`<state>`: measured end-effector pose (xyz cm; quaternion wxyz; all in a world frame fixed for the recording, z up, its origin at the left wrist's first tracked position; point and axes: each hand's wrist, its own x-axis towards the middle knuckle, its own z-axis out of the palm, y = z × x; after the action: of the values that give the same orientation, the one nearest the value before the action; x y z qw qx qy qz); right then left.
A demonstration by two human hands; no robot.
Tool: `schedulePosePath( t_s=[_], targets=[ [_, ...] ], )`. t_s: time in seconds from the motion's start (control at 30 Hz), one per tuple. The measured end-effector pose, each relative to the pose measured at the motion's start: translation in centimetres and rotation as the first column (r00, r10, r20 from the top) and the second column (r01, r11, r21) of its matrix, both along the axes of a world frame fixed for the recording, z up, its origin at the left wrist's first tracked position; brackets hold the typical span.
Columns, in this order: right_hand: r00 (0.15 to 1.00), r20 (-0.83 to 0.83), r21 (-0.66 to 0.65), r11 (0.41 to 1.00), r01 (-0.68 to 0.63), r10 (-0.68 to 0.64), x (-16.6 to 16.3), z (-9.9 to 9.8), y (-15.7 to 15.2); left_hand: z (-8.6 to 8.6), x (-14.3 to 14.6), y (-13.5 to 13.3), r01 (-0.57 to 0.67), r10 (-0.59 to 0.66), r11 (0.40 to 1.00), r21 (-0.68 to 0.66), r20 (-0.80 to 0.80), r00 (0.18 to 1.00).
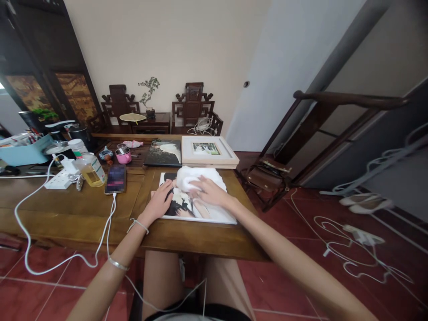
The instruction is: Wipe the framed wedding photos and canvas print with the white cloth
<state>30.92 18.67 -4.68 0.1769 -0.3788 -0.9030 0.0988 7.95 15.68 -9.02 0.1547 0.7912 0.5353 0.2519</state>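
A photo print panel (214, 214) with white edges lies flat on the wooden table in front of me. My left hand (162, 198) rests on its left side with the fingers stretched out over the picture. A bunched white cloth (187, 174) covers the panel's upper part. My right hand (210, 191) presses on this cloth from the right, its fingers partly sunk in the folds. Much of the picture is hidden under the cloth and both hands.
Behind the panel are a dark photo panel (163, 152) and a white picture frame (227, 149). To the left stand a phone (115, 179) on a charging cable, a bottle of yellow liquid (92, 171), a power strip (62, 179) and a pink cup (123, 156). A wooden chair (307, 133) stands right.
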Motion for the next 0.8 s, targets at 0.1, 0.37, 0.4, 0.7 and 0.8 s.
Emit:
schedulePosePath(
  t_s=[0.1, 0.37, 0.4, 0.7, 0.8],
  targets=[
    [0.996, 0.031, 0.015, 0.997, -0.079, 0.079, 0.9, -0.2, -5.6, 0.1, 0.0, -0.1, 0.007, -0.007, 1.000, -0.008, 0.005, 1.000],
    [0.977, 0.037, -0.070, 0.975, -0.209, 0.212, 2.4, 0.9, -12.6, 0.1, 0.0, -0.1, -0.030, 0.030, 0.999, -0.015, 0.002, 1.000],
    [0.980, 0.037, -0.074, 0.979, -0.193, 0.196, 2.4, 0.9, -11.9, 0.1, 0.0, -0.1, -0.031, 0.031, 0.999, -0.016, 0.002, 1.000],
    [1.000, 0.018, 0.003, 1.000, 0.006, -0.006, 0.2, -0.1, -0.3, 0.0, 0.0, 0.1, -0.018, 0.018, 1.000, 0.000, -0.006, 1.000],
    [0.999, -0.004, 0.020, 0.999, 0.034, -0.034, -1.0, 0.3, 2.5, 0.1, 0.0, 0.1, -0.016, 0.016, 1.000, -0.003, -0.008, 1.000]
  ],
)
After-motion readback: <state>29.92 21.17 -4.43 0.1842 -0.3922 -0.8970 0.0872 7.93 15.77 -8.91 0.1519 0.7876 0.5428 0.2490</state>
